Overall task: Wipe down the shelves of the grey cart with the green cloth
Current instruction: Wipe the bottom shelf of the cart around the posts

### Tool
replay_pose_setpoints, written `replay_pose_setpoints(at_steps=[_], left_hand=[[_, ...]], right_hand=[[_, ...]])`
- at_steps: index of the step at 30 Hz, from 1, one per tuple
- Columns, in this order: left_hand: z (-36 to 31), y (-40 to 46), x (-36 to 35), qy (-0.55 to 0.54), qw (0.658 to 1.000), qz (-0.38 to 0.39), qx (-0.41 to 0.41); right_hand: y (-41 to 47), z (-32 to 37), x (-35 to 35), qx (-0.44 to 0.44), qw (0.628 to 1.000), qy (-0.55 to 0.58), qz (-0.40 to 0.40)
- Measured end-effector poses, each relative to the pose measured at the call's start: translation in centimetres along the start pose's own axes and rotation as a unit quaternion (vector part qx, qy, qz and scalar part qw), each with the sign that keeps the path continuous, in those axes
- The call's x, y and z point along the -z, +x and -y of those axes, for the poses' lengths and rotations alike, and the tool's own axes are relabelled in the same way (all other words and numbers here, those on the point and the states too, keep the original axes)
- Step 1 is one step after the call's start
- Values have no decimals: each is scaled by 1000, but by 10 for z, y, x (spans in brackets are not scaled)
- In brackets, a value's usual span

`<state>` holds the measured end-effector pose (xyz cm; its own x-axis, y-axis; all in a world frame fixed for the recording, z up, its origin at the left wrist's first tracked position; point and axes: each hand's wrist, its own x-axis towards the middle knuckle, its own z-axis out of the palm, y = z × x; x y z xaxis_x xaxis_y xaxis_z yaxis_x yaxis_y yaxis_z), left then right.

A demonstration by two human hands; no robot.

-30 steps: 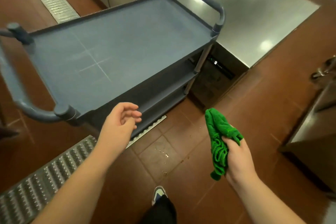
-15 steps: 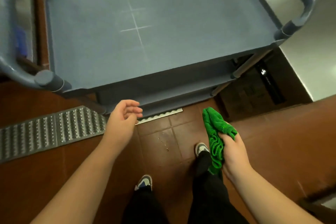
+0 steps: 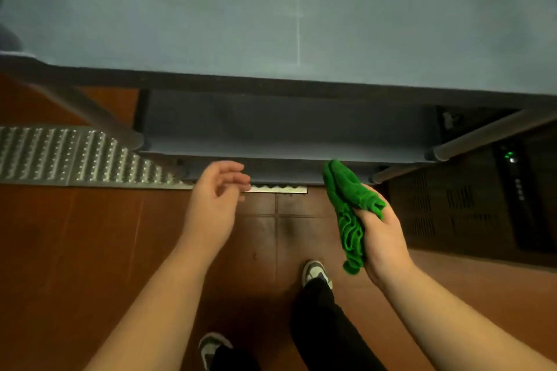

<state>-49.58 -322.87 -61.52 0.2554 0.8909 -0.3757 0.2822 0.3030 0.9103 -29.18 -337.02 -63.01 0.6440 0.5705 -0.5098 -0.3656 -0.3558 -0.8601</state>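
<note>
Left grip (image 3: 215, 200) slack — right grip (image 3: 381, 236) clenched

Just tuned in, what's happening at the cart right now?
A person stands at the grey cart, looking straight down over its top shelf. The right hand grips the bunched green cloth, held in the air in front of the lower shelves and touching none of them. The left hand hangs open and empty beside it. No shelf is being wiped yet.
</note>
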Motion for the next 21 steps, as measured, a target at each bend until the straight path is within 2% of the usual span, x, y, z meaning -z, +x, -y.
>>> replay_pose_setpoints(at_steps=[4, 11, 17, 21], left_hand=[[113, 39, -23, -11, 1000, 10, -18], [307, 157, -66, -26, 998, 15, -55], [382, 235, -124, -49, 992, 35, -115], [403, 254, -151, -35, 993, 52, -103]], right_hand=[[59, -98, -3, 28, 998, -26, 45], [210, -271, -10, 73, 991, -95, 57], [306, -348, 6, 136, 986, -84, 43], [364, -344, 47, 182, 973, -137, -38]])
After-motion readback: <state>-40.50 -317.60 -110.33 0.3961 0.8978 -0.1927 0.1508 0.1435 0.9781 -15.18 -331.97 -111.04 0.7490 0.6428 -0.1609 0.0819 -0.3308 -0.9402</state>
